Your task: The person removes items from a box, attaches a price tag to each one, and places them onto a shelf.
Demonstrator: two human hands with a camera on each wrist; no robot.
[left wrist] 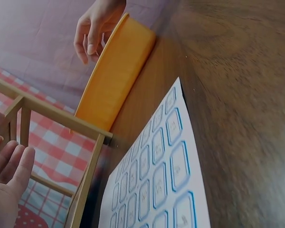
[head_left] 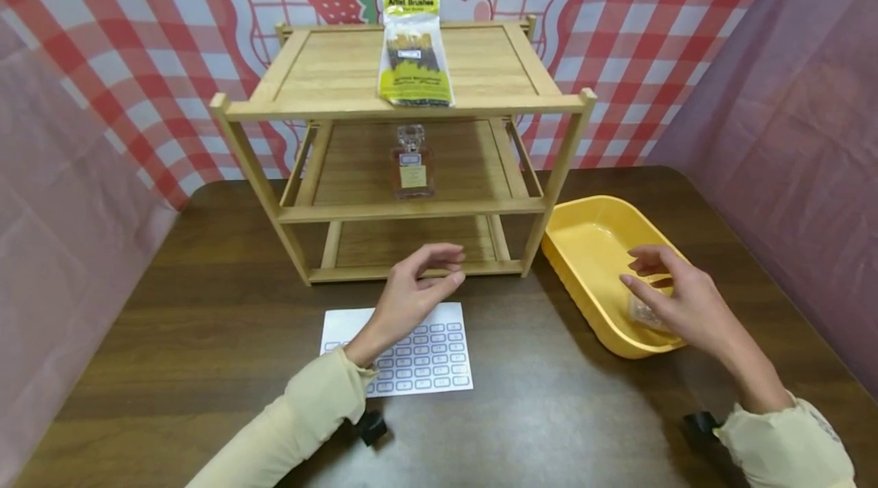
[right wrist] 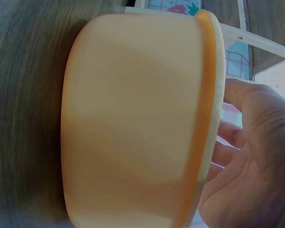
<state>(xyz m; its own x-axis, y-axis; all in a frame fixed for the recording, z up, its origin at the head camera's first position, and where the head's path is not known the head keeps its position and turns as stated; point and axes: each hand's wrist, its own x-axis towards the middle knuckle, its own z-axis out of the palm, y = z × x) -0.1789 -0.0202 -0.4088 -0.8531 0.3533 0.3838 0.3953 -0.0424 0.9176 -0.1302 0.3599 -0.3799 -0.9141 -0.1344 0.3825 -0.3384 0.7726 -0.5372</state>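
Note:
My left hand hovers above the far part of a white sheet of blue-bordered labels, in front of the wooden shelf. Its fingers are loosely bent with nothing between them. Over the near right part of a yellow plastic basin is my right hand, thumb and fingers apart and holding nothing. Below that hand, a small clear item lies in the basin, partly hidden by the hand. In the right wrist view the basin wall blocks sight of what lies inside.
A three-tier wooden shelf stands at the back of the brown table. A yellow-and-clear packet of artist brushes is on its top tier. The middle tier bears a glass perfume bottle with a label. Checkered cloth hangs behind.

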